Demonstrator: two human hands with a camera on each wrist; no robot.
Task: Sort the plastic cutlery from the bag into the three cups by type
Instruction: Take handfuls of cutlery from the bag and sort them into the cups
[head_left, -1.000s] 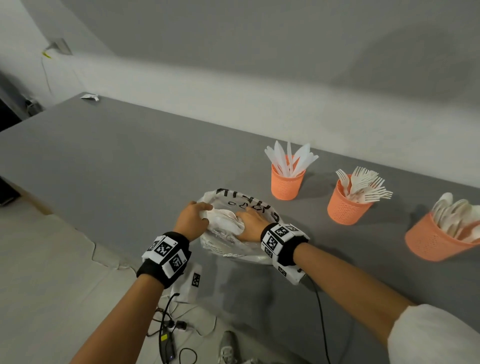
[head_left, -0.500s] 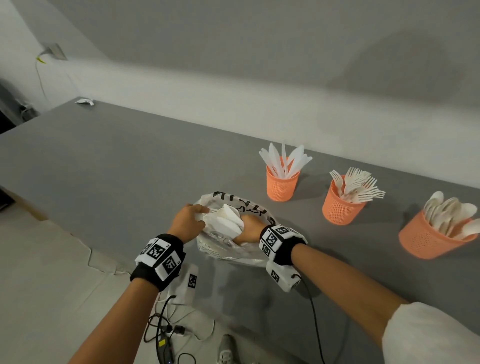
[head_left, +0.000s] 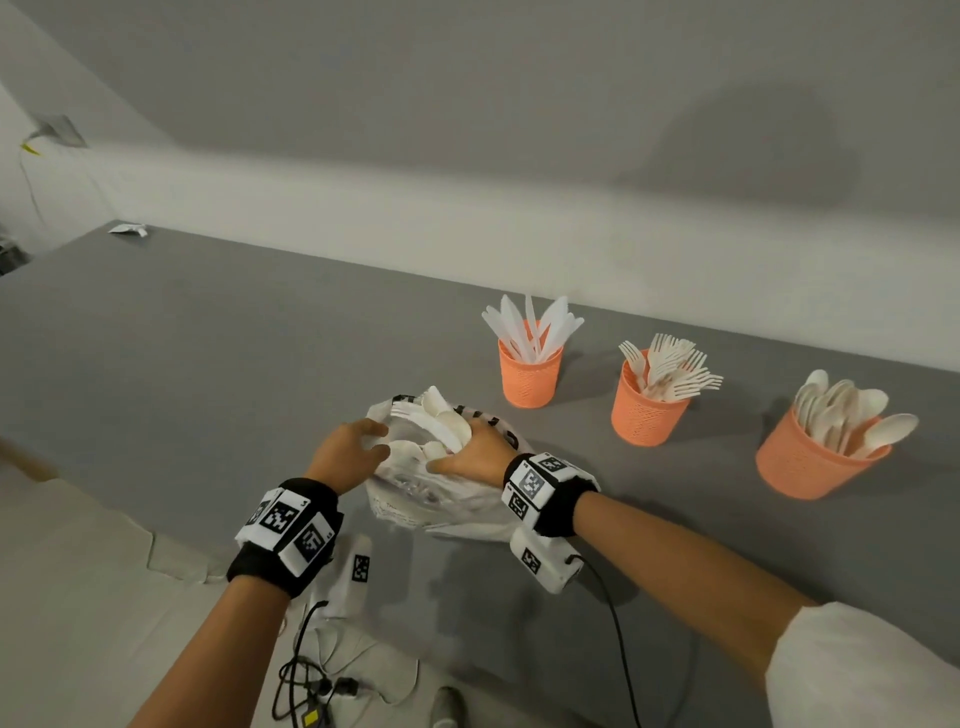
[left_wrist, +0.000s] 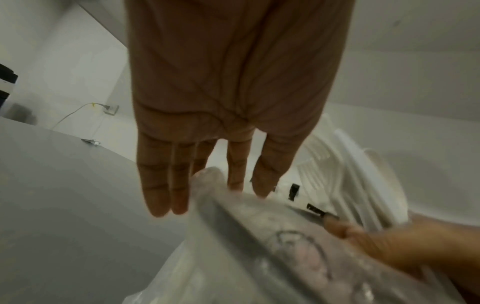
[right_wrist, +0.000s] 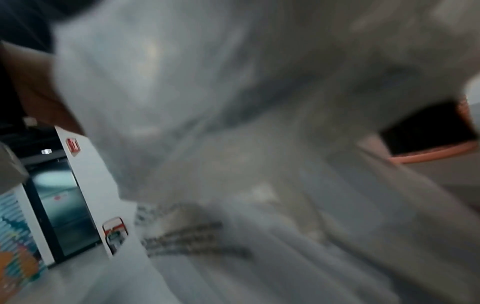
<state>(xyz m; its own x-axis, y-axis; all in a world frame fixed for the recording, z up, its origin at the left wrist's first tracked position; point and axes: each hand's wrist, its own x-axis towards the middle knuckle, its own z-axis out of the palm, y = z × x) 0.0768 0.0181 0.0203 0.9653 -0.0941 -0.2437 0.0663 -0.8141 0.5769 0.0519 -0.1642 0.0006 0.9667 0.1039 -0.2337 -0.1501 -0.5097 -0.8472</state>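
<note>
A crumpled clear plastic bag (head_left: 447, 499) with black print lies near the table's front edge. My right hand (head_left: 470, 449) grips a bundle of white cutlery (head_left: 441, 421), spoons and forks mixed, sticking up out of the bag's mouth. My left hand (head_left: 358, 447) is at the bag's left edge; in the left wrist view its fingers (left_wrist: 166, 185) are straight and touch the bag (left_wrist: 259, 236), holding nothing. Three orange cups stand behind and to the right: knives (head_left: 530, 374), forks (head_left: 647, 410), spoons (head_left: 810, 462). The right wrist view is blurred, filled by the bag (right_wrist: 207, 102).
The grey table (head_left: 208, 364) stretches far to the left, with a small white scrap (head_left: 130, 228) at its far corner. A wall runs close behind the cups. Cables (head_left: 311, 680) lie on the floor below the front edge.
My left hand has let go and its fingers have straightened. My right hand has drawn the cutlery bundle up out of the bag's mouth.
</note>
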